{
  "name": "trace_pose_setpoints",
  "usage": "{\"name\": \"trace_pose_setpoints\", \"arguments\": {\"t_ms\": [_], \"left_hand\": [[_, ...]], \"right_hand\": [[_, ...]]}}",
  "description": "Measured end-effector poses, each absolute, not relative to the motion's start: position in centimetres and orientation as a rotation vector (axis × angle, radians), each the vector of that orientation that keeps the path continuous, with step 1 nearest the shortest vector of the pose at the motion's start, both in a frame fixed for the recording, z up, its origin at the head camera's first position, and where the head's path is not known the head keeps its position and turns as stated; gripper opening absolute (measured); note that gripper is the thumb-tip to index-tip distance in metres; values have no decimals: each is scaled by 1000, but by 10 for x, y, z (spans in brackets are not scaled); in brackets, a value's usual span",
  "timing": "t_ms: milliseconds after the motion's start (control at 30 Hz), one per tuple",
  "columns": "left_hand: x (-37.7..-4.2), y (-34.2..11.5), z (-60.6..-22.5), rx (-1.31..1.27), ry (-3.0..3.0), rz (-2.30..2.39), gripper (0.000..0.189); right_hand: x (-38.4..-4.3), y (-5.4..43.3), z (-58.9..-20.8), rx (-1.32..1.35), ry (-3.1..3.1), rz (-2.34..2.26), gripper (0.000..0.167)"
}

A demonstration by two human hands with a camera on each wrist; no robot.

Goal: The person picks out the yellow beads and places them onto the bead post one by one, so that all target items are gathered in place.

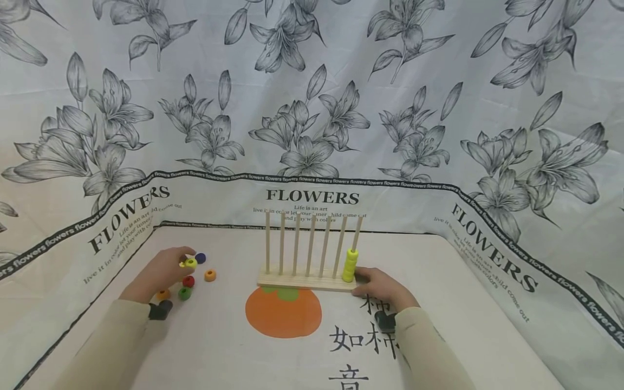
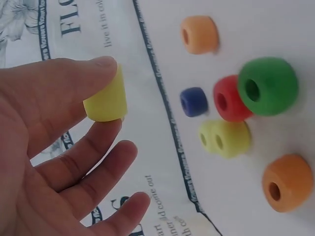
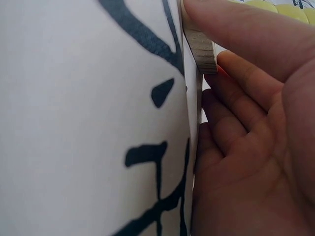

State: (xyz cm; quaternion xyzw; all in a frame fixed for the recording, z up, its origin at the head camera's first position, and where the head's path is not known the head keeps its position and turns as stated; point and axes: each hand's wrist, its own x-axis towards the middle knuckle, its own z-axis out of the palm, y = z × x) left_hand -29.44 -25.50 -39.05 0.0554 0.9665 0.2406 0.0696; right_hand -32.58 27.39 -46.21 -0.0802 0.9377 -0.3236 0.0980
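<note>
My left hand (image 1: 163, 273) pinches a yellow bead (image 2: 109, 103) between thumb and index finger, while its other fingers stay loosely bent. Beyond it on the table lie two yellow beads (image 2: 231, 139), a blue bead (image 2: 195, 102), a red bead (image 2: 226, 98), a green bead (image 2: 269, 86) and two orange beads (image 2: 288, 183). A wooden peg rack (image 1: 302, 281) with several upright pegs stands at the table's middle. Yellow beads (image 1: 349, 265) are stacked on its rightmost peg. My right hand (image 1: 385, 287) grips the right end of the rack's base (image 3: 203, 51), thumb in front and fingers behind.
A white cloth with a printed orange persimmon (image 1: 284, 314) and black characters (image 1: 363, 338) covers the table. Flower-printed fabric (image 1: 312, 124) rises behind the rack and along both sides.
</note>
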Motion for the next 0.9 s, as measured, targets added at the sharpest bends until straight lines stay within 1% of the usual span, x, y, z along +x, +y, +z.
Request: {"name": "trace_pose_setpoints", "arguments": {"t_ms": [67,300,600,900], "left_hand": [[-294,-251,-386,191,2917,740,55],[-296,-239,-374,293,2936,778,48],[-301,-223,-365,421,2991,769,44],[-301,-206,-350,402,2994,850,47]], "right_hand": [[-326,274,-462,-238,2775,-960,75],[-325,274,-460,-224,2769,-963,77],[-325,274,-461,-210,2765,-966,77],[-324,274,-462,-209,2770,-973,76]]}}
